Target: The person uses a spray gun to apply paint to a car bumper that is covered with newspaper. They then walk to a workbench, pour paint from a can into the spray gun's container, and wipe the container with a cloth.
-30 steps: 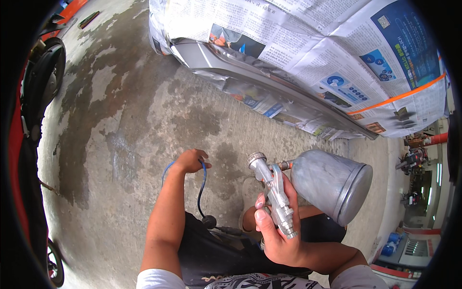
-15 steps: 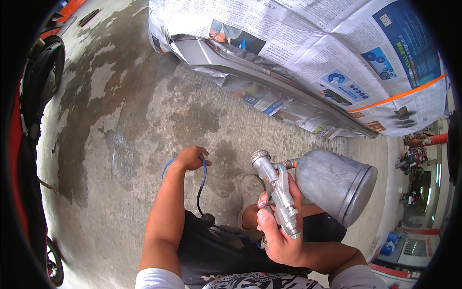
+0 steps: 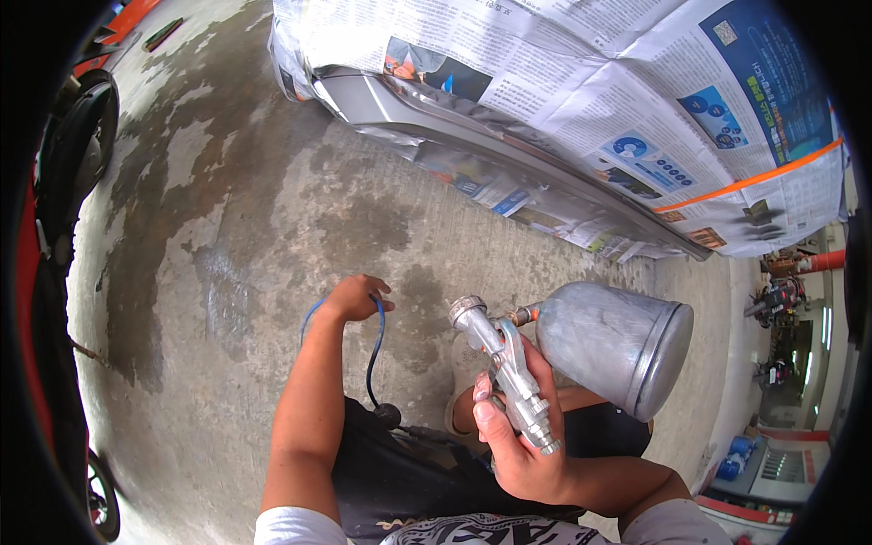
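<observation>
My right hand [image 3: 531, 477] is wrapped round the grip of a metal spray gun [image 3: 516, 374], its fingers near the trigger. A large grey metal paint cup [image 3: 604, 341] sticks out sideways from the gun, to the right. The gun's round nozzle end points up and to the left. Further left, my left hand [image 3: 351, 298] is curled round a thin blue hose [image 3: 378, 345]. That hose loops out on both sides of the hand and runs down toward my dark-clothed lap, where a black fitting [image 3: 388, 416] shows.
Ahead stands a vehicle masked with newspaper [image 3: 554, 64], a silver-grey sill panel [image 3: 436, 118] left bare along its lower side. Wet patches mark the concrete floor [image 3: 272, 218]. A red and black motorcycle [image 3: 77, 145] stands at the left. A grey and red workshop cabinet [image 3: 772, 463] is at the far right.
My right hand has shifted slightly left with the spray gun, whose nozzle now tilts a little more to the left. My left hand stays on the hose, barely moved.
</observation>
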`<control>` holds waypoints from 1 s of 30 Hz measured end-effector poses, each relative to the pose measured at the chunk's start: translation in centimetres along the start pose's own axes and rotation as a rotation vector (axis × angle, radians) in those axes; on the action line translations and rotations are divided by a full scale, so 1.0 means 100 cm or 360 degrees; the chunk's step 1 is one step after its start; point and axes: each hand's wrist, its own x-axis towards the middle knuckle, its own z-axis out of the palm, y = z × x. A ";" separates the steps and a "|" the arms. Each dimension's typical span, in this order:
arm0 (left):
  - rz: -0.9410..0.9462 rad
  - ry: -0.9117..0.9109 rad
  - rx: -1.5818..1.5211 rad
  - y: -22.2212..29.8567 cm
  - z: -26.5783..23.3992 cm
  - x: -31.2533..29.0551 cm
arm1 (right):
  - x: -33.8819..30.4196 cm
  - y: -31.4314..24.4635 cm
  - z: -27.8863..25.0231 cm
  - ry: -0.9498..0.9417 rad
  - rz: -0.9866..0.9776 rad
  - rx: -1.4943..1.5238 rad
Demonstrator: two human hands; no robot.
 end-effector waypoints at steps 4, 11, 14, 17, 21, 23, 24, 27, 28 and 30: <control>0.0031 0.0020 0.0004 0.003 0.001 0.002 | 0.000 -0.001 -0.002 0.0030 0.0022 0.0013; 0.0075 0.0099 -0.0034 0.009 0.004 0.006 | -0.003 0.004 -0.007 0.0069 -0.0038 -0.0032; 0.0125 0.0172 -0.0032 0.007 0.007 0.009 | -0.005 0.003 -0.008 0.0071 -0.0051 0.0007; 0.0199 0.0372 -0.0098 0.011 0.005 0.014 | -0.005 0.002 -0.008 0.0053 -0.0048 0.0010; 0.0398 0.1272 -0.0522 0.037 -0.001 0.019 | -0.007 0.007 -0.011 0.0078 -0.0054 -0.0007; 0.0443 0.1634 -0.0650 0.053 -0.010 0.015 | -0.009 0.008 -0.012 0.0118 -0.0054 0.0017; 0.0435 0.1634 -0.0582 0.052 -0.011 0.016 | -0.009 0.007 -0.013 0.0141 -0.0045 0.0035; 0.0523 0.1649 -0.0558 0.062 -0.013 0.014 | -0.009 0.004 -0.012 0.0200 -0.0052 0.0094; 0.0527 0.1639 -0.0507 0.064 -0.012 0.013 | -0.010 0.003 -0.012 0.0221 -0.0049 0.0118; 0.0533 0.1618 -0.0408 0.069 -0.012 0.012 | -0.012 0.006 -0.014 0.0167 -0.0105 0.0018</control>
